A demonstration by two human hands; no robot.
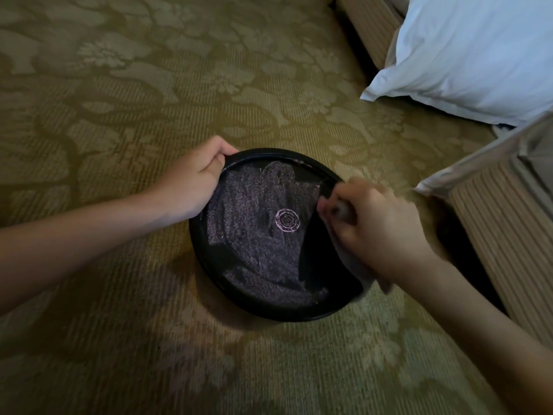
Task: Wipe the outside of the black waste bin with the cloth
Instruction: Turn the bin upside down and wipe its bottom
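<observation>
**Handling the bin during the outer wipe**

The bin (pixel 269 312) stands upright on the carpet (pixel 149 85), mouth towards us, near the bed base (pixel 502 235) on the right and well apart from the pillow (pixel 466 55). Inside it we see a speckled lining (pixel 254 259) with a round emblem (pixel 288 220). We cannot tell whether this is a bag or the inner wall.

**Hand state**
- The left hand (pixel 194 181) grasps the rim at the far-left side, fingers curled over the edge.
- The right hand (pixel 380 232) clutches the cloth (pixel 366 280) against the right side of the rim. This hand is blurred, so we cannot tell its exact finger placement.

**Handling properties (our judgement)**
- The bin looks rigid and light, and it holds no visible load. We expect it to slide or tip under sideways wiping pressure unless it is braced.
- The dark surface looks smooth, so a bare grip on the wall may slip. The rim is the surest place to take hold.
- The cloth is soft and limp. We keep it bunched in the palm so that no loose end drags on the carpet.

**Where to hold**
We brace at the rim, opposite the wiping hand. We turn the bin by the rim to present each unwiped part of the wall. The side nearest the bed base offers the least room.
</observation>
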